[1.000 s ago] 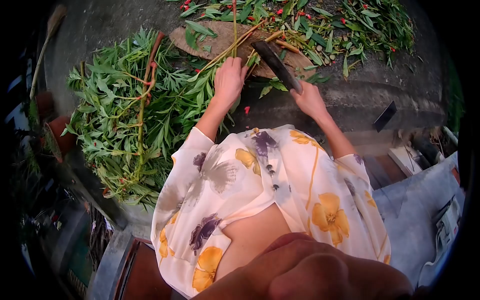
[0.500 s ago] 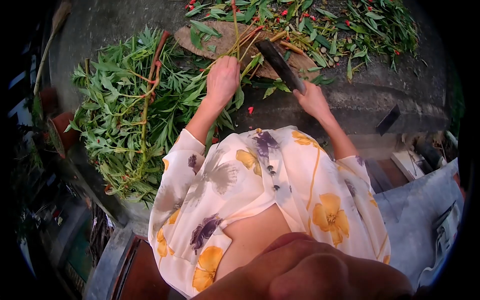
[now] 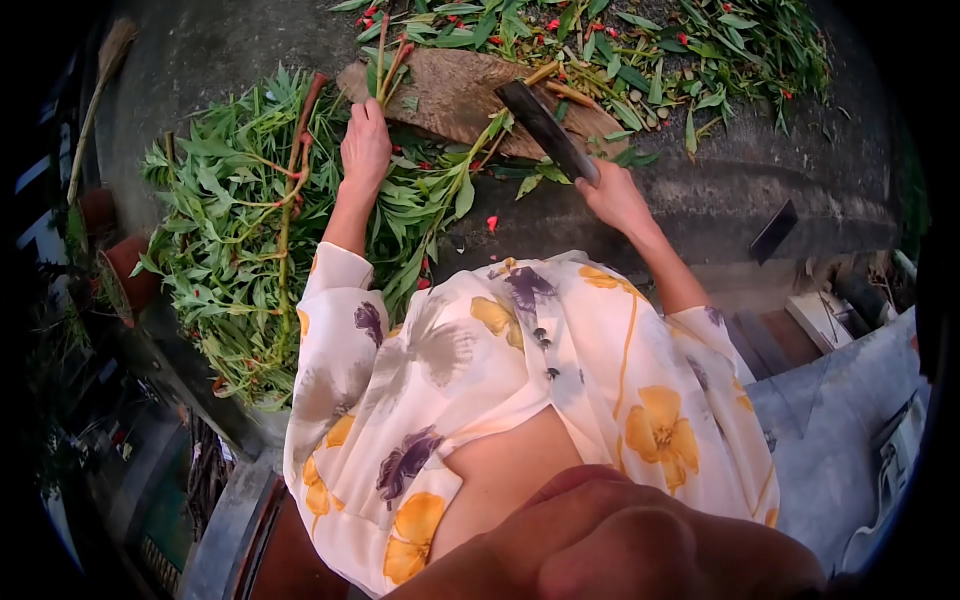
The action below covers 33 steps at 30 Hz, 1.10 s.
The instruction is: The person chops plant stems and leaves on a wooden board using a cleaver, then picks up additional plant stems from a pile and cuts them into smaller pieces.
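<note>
My left hand (image 3: 366, 145) is closed around a few plant stems (image 3: 382, 62) whose cut ends point up past the fingers. It is over the left end of a wooden chopping board (image 3: 450, 85), beside a heap of leafy plants (image 3: 230, 240). My right hand (image 3: 612, 190) grips the handle of a dark cleaver (image 3: 545, 128), with the blade slanting up and left over the board's right part. Short thick stem pieces (image 3: 570, 95) lie on the board near the blade. A leafy stalk (image 3: 460, 170) lies across the board's near edge.
Cut leaves with red petals (image 3: 650, 70) are spread along the back of the stone slab (image 3: 700, 190). A dark flat piece (image 3: 773, 232) lies at its right front edge. A broom (image 3: 100, 95) and a clay pot (image 3: 128, 268) are at the left.
My left hand has moved left with a few stems, away from the middle of the board. The leafy stalk is left lying there. My right hand and the cleaver have shifted slightly left.
</note>
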{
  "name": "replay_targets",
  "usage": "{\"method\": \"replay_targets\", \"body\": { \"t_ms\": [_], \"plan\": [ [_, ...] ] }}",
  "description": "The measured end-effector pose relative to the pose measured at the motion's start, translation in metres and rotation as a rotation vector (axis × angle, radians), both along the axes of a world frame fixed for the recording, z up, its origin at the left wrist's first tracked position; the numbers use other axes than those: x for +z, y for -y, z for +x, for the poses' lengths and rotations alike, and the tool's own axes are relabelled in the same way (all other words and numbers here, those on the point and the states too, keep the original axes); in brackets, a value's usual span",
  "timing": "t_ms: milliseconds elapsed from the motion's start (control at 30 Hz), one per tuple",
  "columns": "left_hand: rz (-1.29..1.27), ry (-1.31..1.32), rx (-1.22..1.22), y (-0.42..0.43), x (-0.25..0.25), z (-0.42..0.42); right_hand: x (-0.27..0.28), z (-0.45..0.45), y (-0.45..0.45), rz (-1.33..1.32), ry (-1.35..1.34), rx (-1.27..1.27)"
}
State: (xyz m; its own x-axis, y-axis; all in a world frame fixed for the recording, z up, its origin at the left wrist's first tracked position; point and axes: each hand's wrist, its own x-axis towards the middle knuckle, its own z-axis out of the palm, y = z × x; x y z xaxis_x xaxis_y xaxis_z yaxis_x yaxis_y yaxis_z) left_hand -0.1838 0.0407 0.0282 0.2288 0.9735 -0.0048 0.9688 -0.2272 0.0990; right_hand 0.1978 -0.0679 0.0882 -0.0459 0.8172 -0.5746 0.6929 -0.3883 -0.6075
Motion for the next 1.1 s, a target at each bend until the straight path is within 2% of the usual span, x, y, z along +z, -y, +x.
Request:
{"method": "replay_targets", "body": {
  "t_ms": [33,100,167,200,233,267,300,333,367,433,500,533,633,667,800,967,1033,1067,1100],
  "plan": [
    [-0.070,-0.020,0.036,-0.004,0.007,-0.028,0.000,0.000,0.001,-0.004,-0.002,0.005],
    [-0.163,0.021,0.118,-0.001,0.009,-0.029,-0.003,0.003,0.001,-0.015,-0.021,-0.013],
    [0.176,0.124,-0.029,0.014,0.052,0.022,-0.007,0.003,0.004,-0.023,-0.041,-0.030],
    [0.112,0.120,0.017,0.014,0.049,0.023,-0.008,0.004,0.009,0.018,-0.065,-0.072],
    [0.128,0.324,-0.070,0.032,0.068,0.066,-0.007,0.002,0.011,0.064,-0.090,-0.112],
    [-0.023,0.433,-0.046,0.043,0.064,0.085,-0.006,0.000,0.013,0.065,-0.087,-0.109],
    [0.018,0.443,-0.049,0.043,0.063,0.087,-0.005,-0.001,0.014,0.058,-0.105,-0.163],
    [-0.220,0.522,-0.028,0.061,0.036,0.110,-0.002,0.001,0.016,0.049,-0.113,-0.211],
    [-0.306,0.442,-0.039,0.065,0.020,0.113,0.001,0.002,0.017,0.055,-0.105,-0.211],
    [-0.256,0.534,-0.045,0.066,-0.003,0.112,0.006,0.007,0.017,0.111,-0.104,-0.246],
    [-0.514,0.696,0.081,0.058,0.001,0.098,0.017,0.015,0.013,0.111,-0.047,-0.209],
    [-0.470,0.736,0.073,0.059,-0.002,0.098,0.023,0.020,0.010,0.111,0.001,-0.167],
    [-0.491,0.745,0.001,0.055,-0.009,0.087,0.027,0.031,0.001,0.130,0.068,-0.078],
    [-0.537,0.663,-0.065,0.052,-0.025,0.078,0.023,0.041,-0.008,0.206,0.084,0.007],
    [-0.716,0.632,-0.024,0.043,-0.026,0.076,0.025,0.047,-0.032,0.233,0.186,0.191],
    [-0.712,0.707,0.022,0.050,-0.033,0.069,0.017,0.048,-0.061,0.192,0.275,0.468],
    [-0.594,0.678,0.123,0.058,-0.016,0.079,0.017,0.052,-0.070,0.192,0.314,0.510],
    [-0.364,0.418,0.085,0.066,-0.002,0.088,0.022,0.054,-0.076,0.196,0.340,0.551],
    [-0.370,0.421,0.091,0.069,-0.005,0.089,0.024,0.055,-0.080,0.200,0.365,0.586]
  ]
}}
